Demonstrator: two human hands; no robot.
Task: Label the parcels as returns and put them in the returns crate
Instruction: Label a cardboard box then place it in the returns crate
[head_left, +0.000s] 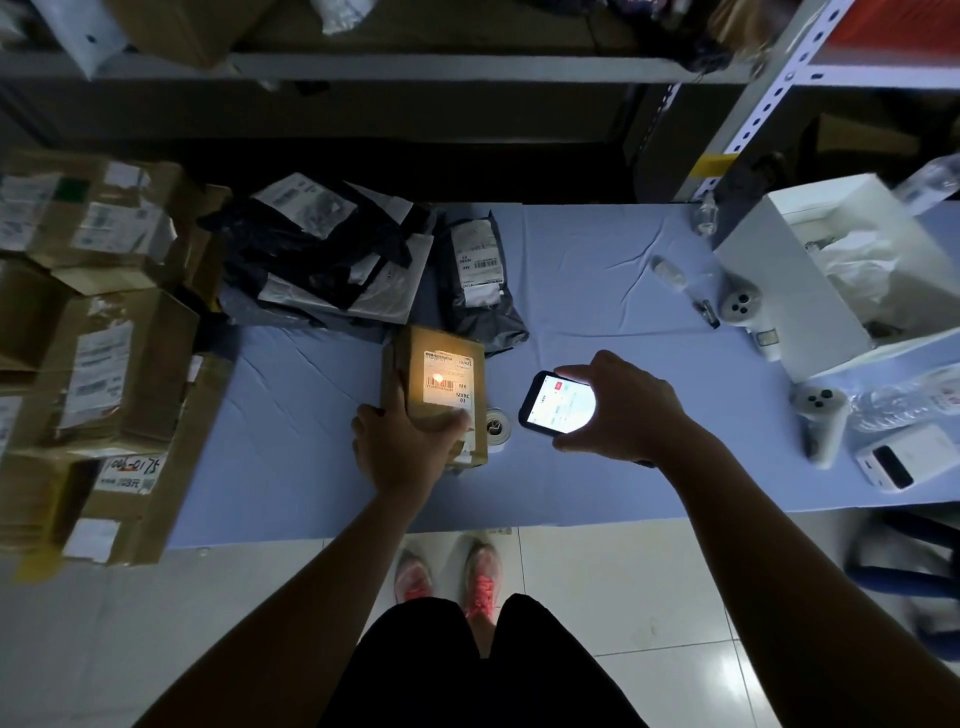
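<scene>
A small cardboard parcel lies on the blue table cloth, its white shipping label facing up and lit by a bright light spot. My left hand grips the parcel's near end, thumb on top. My right hand holds a handheld scanner phone just right of the parcel, its screen glowing. A small roll of white labels sits between parcel and phone. A dark grey mailer bag lies behind the parcel.
A heap of dark mailer bags and stacked cardboard boxes fill the left side. At right stand a white open box, white handheld devices, a small white printer and plastic bottles. Metal shelving stands behind the table.
</scene>
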